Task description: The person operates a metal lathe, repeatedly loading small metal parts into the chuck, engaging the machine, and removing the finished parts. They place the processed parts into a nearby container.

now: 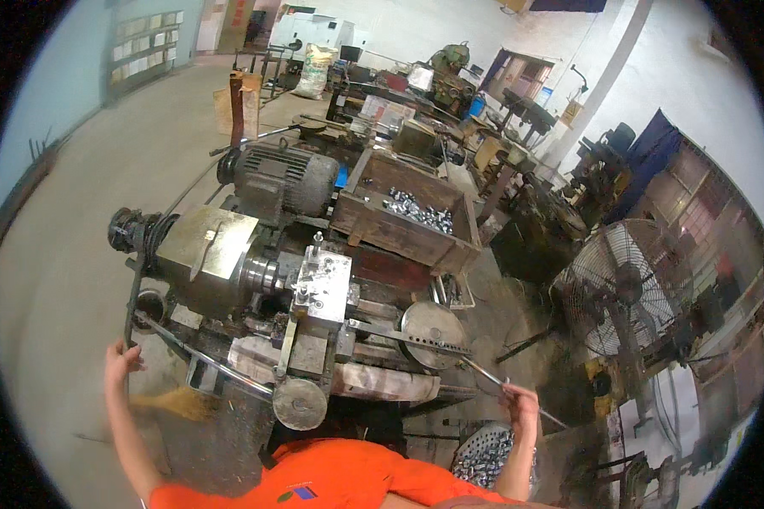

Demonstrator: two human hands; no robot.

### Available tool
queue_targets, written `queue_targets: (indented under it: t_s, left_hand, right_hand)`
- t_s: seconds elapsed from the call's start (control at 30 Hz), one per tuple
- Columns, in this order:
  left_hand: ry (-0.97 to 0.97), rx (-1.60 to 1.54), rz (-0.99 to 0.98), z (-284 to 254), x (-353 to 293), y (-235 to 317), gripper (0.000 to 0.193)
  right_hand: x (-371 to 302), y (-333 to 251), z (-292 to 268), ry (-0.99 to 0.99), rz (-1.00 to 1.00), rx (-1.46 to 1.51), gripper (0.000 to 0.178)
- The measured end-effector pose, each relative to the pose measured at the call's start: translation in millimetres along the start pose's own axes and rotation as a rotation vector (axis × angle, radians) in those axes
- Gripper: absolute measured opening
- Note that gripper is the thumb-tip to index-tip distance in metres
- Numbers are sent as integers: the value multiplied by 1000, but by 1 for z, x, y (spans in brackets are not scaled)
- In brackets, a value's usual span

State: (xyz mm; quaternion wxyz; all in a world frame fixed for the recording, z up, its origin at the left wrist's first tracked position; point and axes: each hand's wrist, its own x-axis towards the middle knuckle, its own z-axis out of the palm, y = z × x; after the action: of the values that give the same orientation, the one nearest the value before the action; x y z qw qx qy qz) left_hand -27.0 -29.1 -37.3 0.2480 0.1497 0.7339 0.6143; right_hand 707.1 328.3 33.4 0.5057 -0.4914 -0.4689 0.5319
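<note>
A small metal lathe stands in front of me, with a shiny headstock cover (208,242), a spindle chuck (259,276) and a square tool block (323,284). At the lathe's left end my left hand (125,360) is closed round a dark upright lever (133,301). My right hand (520,405), on the right, has its fingers curled round a bare metal rod (484,370). This rod slopes down and right from a perforated bar (416,338) by a round disc (433,333). Whether a workpiece sits in the chuck is too small to tell.
Behind the lathe are a ribbed motor (285,180) and a wooden box (407,236) with small shiny metal parts. A perforated basket (467,454) of similar parts sits low beside my right forearm. A large fan (624,284) stands right; a straw broom (176,403) lies lower left.
</note>
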Motion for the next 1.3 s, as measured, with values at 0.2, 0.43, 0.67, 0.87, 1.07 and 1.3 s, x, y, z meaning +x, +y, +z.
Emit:
queue_targets:
  t_s: [0.2, 0.43, 0.67, 0.87, 1.07, 1.3]
  left_hand:
    - [74, 161, -2, -1, 3, -1, 29]
    - [153, 1113, 128, 5, -70, 50, 40]
    - [151, 1023, -129, -12, -98, 17, 38]
    - [291, 1030, 8, -6, -98, 1, 34]
    - [297, 1014, 32, -14, -96, -12, 33]
    - [397, 1222, -6, -1, -92, -1, 26]
  right_hand:
    - [41, 34, 146, -428, 10, -109, 15]
    - [45, -5, 329, -1090, -577, -329, 37]
    - [45, -18, 453, -1061, -1100, -829, 27]
    - [57, 19, 502, -1094, -859, -1078, 21]
    - [47, 14, 511, -1081, -653, -917, 20]
    - [56, 18, 516, -1036, -825, -752, 21]
